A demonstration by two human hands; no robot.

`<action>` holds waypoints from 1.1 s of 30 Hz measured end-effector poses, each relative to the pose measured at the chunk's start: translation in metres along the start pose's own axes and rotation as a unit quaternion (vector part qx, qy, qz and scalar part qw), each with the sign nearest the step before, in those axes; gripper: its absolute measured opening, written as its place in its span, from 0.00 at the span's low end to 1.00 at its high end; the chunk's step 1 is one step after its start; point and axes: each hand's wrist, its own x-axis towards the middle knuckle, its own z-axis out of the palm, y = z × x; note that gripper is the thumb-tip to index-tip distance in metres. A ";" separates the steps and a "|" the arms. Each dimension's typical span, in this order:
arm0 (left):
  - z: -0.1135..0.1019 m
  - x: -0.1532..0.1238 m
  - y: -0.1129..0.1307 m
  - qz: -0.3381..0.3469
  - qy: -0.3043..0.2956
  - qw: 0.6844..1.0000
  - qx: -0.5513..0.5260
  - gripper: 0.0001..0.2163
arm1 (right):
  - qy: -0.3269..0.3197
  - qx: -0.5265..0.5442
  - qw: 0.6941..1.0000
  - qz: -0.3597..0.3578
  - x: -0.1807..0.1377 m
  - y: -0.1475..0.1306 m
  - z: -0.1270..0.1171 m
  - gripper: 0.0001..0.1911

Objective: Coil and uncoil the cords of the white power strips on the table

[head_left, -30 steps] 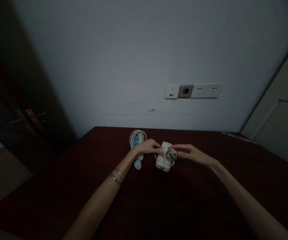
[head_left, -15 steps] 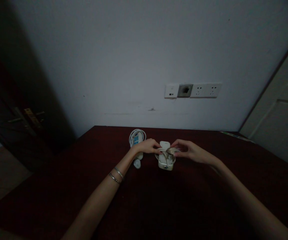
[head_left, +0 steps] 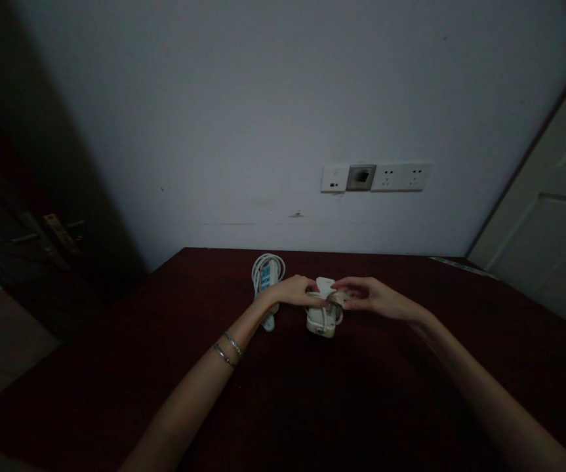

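A white power strip (head_left: 316, 322) stands slightly tilted on the dark red table, with its off-white cord (head_left: 335, 300) bundled round its middle. From the left, the thumb and fingers of my left hand (head_left: 296, 291) close on the strip and its cord. My right hand (head_left: 375, 299) pinches the bundled cord at the strip's right side. Part of the strip is covered by fingers and cord. Behind my left wrist lies a second power strip (head_left: 265, 278) with blue sockets, its white cable coiled beside it and a plug (head_left: 268, 322) at its near end.
The dark red table (head_left: 283, 406) reaches back to a pale wall. Wall sockets (head_left: 401, 177) and a grey-framed outlet (head_left: 361, 177) sit above its far edge. A flat strip (head_left: 462, 265) lies at the back right. Doors flank both sides.
My left thumb has moved a little right across the cord, and the white power strip has turned slightly. The right hand keeps its pinch. The whole view has shifted slightly.
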 end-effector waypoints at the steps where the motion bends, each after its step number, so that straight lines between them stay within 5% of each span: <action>1: 0.001 0.000 0.001 -0.003 0.005 1.000 -0.006 0.22 | -0.003 0.000 1.000 0.004 0.000 0.000 -0.001 0.24; 11: 0.002 0.002 0.003 -0.012 -0.025 0.999 -0.027 0.18 | -0.031 0.011 0.999 -0.018 -0.001 -0.007 0.007 0.19; 16: 0.002 0.004 -0.001 -0.017 -0.021 0.998 -0.062 0.17 | 0.027 -0.061 0.997 -0.033 0.000 -0.009 0.012 0.16; 22: 0.004 0.006 -0.006 -0.073 -0.018 0.987 -0.138 0.15 | 0.012 -0.137 0.988 -0.067 0.001 -0.009 0.018 0.13; 33: 0.007 0.009 -0.024 -0.064 -0.024 0.973 -0.219 0.09 | 0.085 -0.448 0.887 -0.077 0.000 -0.016 0.044 0.08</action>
